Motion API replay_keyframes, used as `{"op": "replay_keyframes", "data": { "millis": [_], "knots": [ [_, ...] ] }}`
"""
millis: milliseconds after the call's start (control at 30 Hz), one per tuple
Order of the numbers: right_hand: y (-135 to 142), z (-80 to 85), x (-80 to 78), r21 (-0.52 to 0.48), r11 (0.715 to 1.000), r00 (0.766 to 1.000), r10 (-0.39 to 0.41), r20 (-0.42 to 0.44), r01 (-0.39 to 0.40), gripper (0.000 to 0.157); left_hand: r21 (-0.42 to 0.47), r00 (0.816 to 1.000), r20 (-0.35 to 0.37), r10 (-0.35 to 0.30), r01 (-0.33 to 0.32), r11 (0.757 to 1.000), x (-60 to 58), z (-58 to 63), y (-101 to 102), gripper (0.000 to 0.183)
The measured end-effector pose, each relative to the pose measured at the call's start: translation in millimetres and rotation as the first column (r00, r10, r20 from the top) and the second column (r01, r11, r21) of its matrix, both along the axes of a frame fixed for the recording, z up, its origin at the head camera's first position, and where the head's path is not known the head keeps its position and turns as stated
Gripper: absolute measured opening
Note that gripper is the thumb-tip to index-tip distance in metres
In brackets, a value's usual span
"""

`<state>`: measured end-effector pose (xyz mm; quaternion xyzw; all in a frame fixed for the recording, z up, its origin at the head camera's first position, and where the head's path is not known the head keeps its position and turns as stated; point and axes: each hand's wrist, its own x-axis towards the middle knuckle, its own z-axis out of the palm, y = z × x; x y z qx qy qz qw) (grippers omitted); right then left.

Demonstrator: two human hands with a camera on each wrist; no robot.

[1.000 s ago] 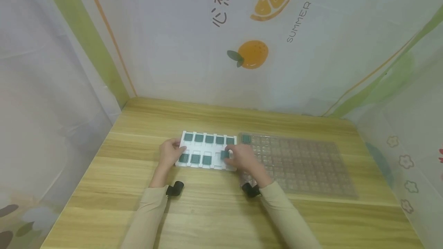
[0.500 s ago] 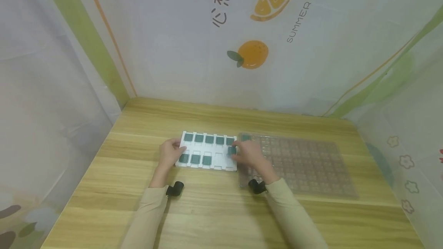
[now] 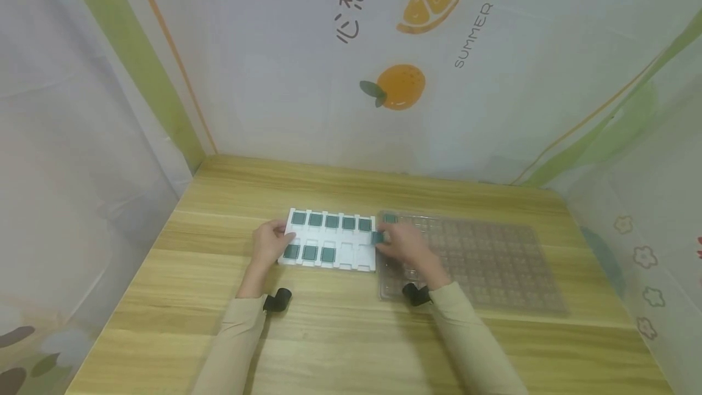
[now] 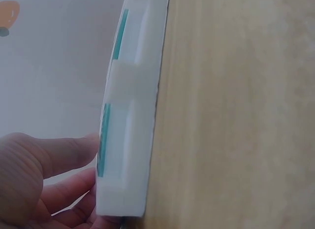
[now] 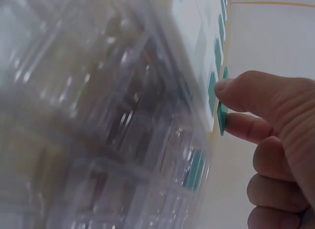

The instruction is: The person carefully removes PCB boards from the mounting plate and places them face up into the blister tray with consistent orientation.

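A white tray (image 3: 356,238) holds several green square chips (image 3: 328,254) in two rows of pockets; two pockets at the right of its near row show no chip. My left hand (image 3: 271,242) grips the tray's left end, thumb on its top, also seen in the left wrist view beside the tray's edge (image 4: 123,199). Between thumb and forefinger my right hand (image 3: 403,242) pinches one green square chip (image 5: 222,119), held above the gap between the white tray and a clear plastic tray (image 3: 482,267). One green chip (image 3: 390,218) sits in the clear tray's far left corner pocket.
The clear tray with many small pockets lies close to the white tray's right side, partly under my right hand. Both are on a wooden table (image 3: 318,340). A printed curtain (image 3: 285,78) stands behind the table's far edge.
My right hand has lifted a chip from the white tray's near row and carried it rightward, past the tray's right edge. The left hand and white tray have stayed in place.
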<state>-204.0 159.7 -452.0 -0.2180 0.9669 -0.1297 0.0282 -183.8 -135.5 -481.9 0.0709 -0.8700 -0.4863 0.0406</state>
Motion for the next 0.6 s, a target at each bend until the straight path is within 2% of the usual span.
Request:
{"op": "replay_keyframes", "data": {
  "millis": [100, 300, 500, 600],
  "knots": [
    [4.6, -0.1, -2.4, -0.003, 1.000, 1.000, 0.000, 0.008, 0.000, 0.032, 0.001, 1.000, 0.005, -0.001, 0.001, 1.000, -0.3, -0.1, 0.1, 0.035],
    [15.3, -3.0, -9.2, 0.022, 1.000, 0.999, -0.008, -0.040, 0.008, 0.030, -0.004, 1.000, 0.016, 0.003, -0.002, 1.000, -1.2, -0.7, 1.2, 0.035],
    [22.6, 0.6, -15.2, -0.037, 0.998, 0.998, -0.053, 0.046, 0.054, 0.029, 0.015, 1.000, 0.005, -0.004, 0.004, 1.000, -1.1, -0.5, 0.5, 0.035],
    [26.9, 2.6, -20.9, -0.009, 0.997, 0.995, -0.073, 0.061, 0.074, 0.031, 0.014, 1.000, 0.000, -0.004, 0.004, 1.000, 0.0, 0.6, 0.3, 0.035]
  ]
}}
